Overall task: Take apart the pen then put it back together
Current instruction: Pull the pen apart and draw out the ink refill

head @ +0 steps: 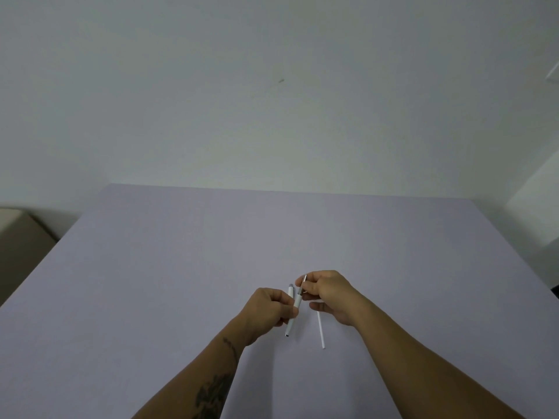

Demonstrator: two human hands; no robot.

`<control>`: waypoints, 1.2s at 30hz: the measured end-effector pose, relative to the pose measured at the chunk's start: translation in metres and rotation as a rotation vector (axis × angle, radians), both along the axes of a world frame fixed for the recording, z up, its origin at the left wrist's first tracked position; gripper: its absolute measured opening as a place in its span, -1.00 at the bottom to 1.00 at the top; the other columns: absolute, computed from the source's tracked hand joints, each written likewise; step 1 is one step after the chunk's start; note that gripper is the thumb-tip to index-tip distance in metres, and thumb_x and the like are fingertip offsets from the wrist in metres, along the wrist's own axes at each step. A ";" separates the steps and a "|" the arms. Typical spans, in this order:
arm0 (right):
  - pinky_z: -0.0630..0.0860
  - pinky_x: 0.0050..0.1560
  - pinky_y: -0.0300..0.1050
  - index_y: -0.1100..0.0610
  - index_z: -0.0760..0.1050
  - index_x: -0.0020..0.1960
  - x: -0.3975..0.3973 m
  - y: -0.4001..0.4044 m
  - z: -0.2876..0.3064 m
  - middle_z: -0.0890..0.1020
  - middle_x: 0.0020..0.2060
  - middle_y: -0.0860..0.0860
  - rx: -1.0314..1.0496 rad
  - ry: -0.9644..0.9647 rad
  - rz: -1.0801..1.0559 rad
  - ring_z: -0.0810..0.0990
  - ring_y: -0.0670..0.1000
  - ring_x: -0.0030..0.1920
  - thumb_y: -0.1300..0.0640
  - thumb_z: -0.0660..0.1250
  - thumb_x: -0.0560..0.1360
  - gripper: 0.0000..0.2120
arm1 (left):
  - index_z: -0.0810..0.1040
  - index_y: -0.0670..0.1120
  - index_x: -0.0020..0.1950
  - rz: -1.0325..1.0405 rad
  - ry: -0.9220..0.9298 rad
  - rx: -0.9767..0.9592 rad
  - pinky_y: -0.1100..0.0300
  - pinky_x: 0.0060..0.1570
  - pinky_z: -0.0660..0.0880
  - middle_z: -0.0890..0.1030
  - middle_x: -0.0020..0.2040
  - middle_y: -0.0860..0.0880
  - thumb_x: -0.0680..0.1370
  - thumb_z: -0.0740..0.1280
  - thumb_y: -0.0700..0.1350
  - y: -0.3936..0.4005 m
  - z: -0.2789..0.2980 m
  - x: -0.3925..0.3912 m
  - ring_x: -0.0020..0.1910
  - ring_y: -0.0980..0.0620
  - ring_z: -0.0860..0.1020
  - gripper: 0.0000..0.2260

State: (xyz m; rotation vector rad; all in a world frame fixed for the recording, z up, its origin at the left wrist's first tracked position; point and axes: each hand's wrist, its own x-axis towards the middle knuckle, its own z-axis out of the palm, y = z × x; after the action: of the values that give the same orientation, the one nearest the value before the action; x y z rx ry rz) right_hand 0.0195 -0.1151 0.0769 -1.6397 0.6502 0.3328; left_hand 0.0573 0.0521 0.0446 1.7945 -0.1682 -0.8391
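I am looking down at a lavender table (181, 267) whose far edge is running straight across the middle of the view, meeting a plain pale wall (272, 101). The left edge is slanting down toward me, with a tan box-like shape (21, 237) sitting beyond it. On the right the surface is running out to the frame's side. Wide bare tabletop is lying all around the hands, with the most room ahead and to the left.

My left hand (269, 309) is curling closed around a white pen barrel (291, 320), which is pointing its dark tip down toward me, tilted above the table. My right hand (329, 294) is pinching, between thumb and fingertips, a slim metal-tipped piece (301, 290) whose lower white part is reaching toward the left hand's fingers; I cannot tell whether it is seated in the barrel or merely crossing it. The two hands are nearly touching.

A thin white tube (320, 331) is lying just below the right hand, beside the barrel but apart from it; whether it is resting flat on the table I cannot tell. A dark tattoo is showing along the left forearm (211, 388).
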 end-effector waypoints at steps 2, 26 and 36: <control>0.58 -0.13 -0.13 0.07 0.67 -0.01 0.000 0.000 0.000 0.71 -0.08 0.03 0.016 0.004 0.004 0.66 0.00 -0.06 0.20 0.32 0.56 -0.85 | 0.69 -0.18 -0.16 0.006 -0.013 0.002 0.25 -0.27 0.52 0.63 -0.29 -0.07 0.44 0.45 -0.26 0.001 -0.001 0.000 -0.34 0.05 0.55 -0.97; 0.58 -0.11 -0.10 0.11 0.64 0.04 0.000 0.012 -0.005 0.71 -0.05 0.07 0.014 0.005 -0.012 0.66 0.01 -0.08 0.20 0.34 0.56 -0.88 | 0.68 -0.14 -0.19 0.022 -0.057 0.033 0.19 -0.20 0.50 0.64 -0.26 -0.09 0.44 0.45 -0.25 0.010 -0.002 -0.003 -0.26 -0.01 0.56 -0.96; 0.60 -0.07 -0.08 0.10 0.63 0.08 -0.003 0.012 -0.006 0.70 -0.04 0.07 0.005 0.021 -0.009 0.66 0.02 -0.06 0.20 0.35 0.55 -0.86 | 0.68 -0.11 -0.22 0.013 -0.058 0.033 0.19 -0.18 0.53 0.64 -0.26 -0.08 0.44 0.46 -0.24 0.011 -0.002 -0.006 -0.25 -0.01 0.57 -0.94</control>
State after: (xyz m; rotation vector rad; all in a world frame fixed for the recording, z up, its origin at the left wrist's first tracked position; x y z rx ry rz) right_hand 0.0166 -0.1026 0.0710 -1.6299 0.6718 0.3455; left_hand 0.0518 0.0632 0.0431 1.8502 -0.1807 -0.7855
